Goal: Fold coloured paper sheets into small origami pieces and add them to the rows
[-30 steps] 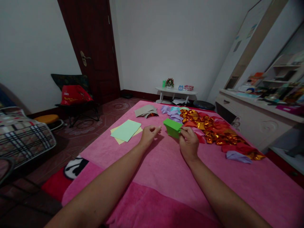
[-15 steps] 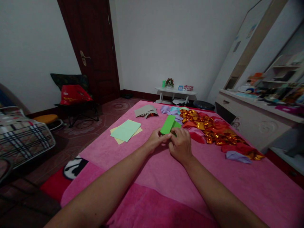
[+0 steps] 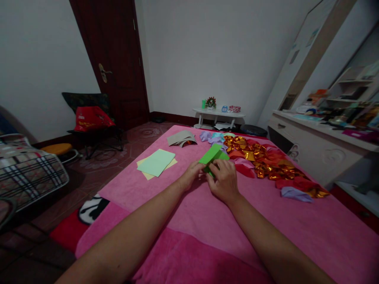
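Note:
A bright green sheet of paper [image 3: 212,154], partly folded, is held between my two hands above the pink cloth [image 3: 189,213]. My left hand [image 3: 193,174] pinches its left edge with the thumb on top. On the other side my right hand [image 3: 223,179] is closed on the paper, its fingers bent over the fold; the fingertips are partly hidden. Left of my hands lie light green paper sheets [image 3: 156,162] on top of yellow ones [image 3: 146,174]. Farther back is a fanned stack of grey paper [image 3: 181,138].
Folded paper pieces in shiny gold [image 3: 263,167], red [image 3: 291,185] and lilac [image 3: 297,194] spread along the right side. A white side table [image 3: 219,112] stands by the far wall. A cluttered dresser [image 3: 319,138] is at right, a chair with a red bag [image 3: 93,118] at left.
The green paper's folded flap has opened wider, showing more of the sheet to the right. Both hands have shifted slightly, the right one's fingers now over the fold.

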Available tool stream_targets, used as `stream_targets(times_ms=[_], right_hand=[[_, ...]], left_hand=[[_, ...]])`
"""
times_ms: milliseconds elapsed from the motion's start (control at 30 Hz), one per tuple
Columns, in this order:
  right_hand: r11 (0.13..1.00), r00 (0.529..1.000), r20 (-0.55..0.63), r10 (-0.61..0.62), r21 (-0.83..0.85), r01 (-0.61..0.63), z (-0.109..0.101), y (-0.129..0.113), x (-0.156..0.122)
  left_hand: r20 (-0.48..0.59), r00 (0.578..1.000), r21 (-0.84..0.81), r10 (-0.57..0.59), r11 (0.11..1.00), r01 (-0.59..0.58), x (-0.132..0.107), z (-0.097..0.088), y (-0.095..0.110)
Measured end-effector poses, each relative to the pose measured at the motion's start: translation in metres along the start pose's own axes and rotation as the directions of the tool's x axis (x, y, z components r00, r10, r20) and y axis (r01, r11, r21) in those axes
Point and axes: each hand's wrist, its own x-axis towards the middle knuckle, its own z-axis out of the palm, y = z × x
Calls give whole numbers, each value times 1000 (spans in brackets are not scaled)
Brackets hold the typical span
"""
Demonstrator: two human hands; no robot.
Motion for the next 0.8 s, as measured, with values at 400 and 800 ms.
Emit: stream_targets(times_ms=[400,800], right_hand=[[994,996,-87,7,114,3,-1,-1,-1],[372,730,13,683,854,-363,25,34,-3]], left_hand=[[-186,981,108,49,994,-29,6,-5,-2],[-174,975,399,140,915,-60,8,-14,-3]])
